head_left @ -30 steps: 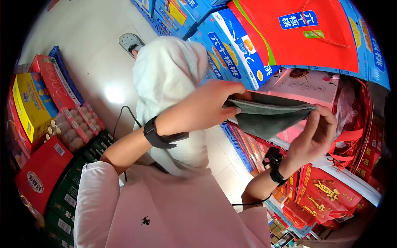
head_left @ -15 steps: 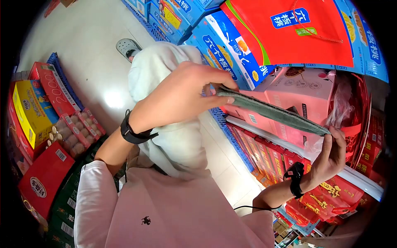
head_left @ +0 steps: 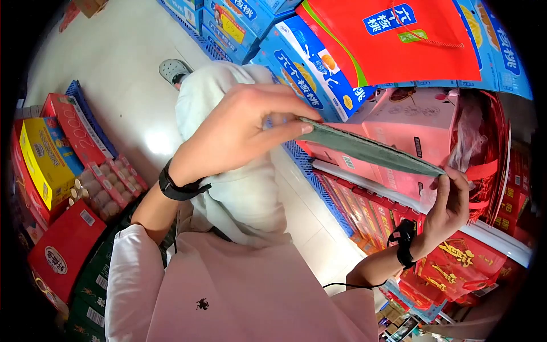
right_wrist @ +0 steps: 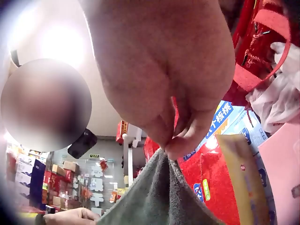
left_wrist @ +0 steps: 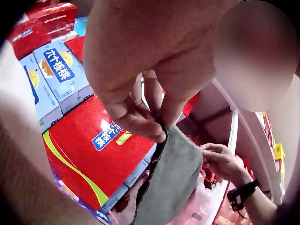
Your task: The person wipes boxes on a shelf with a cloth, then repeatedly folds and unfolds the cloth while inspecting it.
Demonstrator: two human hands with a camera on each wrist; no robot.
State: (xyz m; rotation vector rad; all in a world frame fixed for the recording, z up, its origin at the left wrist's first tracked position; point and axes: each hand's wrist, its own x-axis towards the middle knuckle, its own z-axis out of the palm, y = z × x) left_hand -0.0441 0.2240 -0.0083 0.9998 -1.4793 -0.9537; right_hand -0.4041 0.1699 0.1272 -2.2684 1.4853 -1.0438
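Observation:
A grey-green cloth [head_left: 370,149], folded into a narrow strip, is stretched between both hands in front of the person. My left hand [head_left: 239,122] pinches its left end between thumb and fingers. At the other end, my right hand [head_left: 447,199] pinches a corner with its fingertips. Seen from the left wrist, the cloth [left_wrist: 171,173] hangs down from the pinching fingers as a flat panel with a dark edge. The right wrist view shows the cloth [right_wrist: 159,192] gathered to a point at the fingertips, with a fuzzy surface.
Pink boxes [head_left: 410,125] stand right behind the cloth. A red gift bag [head_left: 393,45] lies against blue drink cartons [head_left: 296,74] at the upper right. Red packages [head_left: 464,262] fill the lower right shelf. To the left are a yellow box [head_left: 45,159] and a red box [head_left: 62,251].
The cloth has gone from a sagging, partly open fold to a taut narrow strip. My hands moved apart and down, then the right hand rose slightly. Both kept their pinch.

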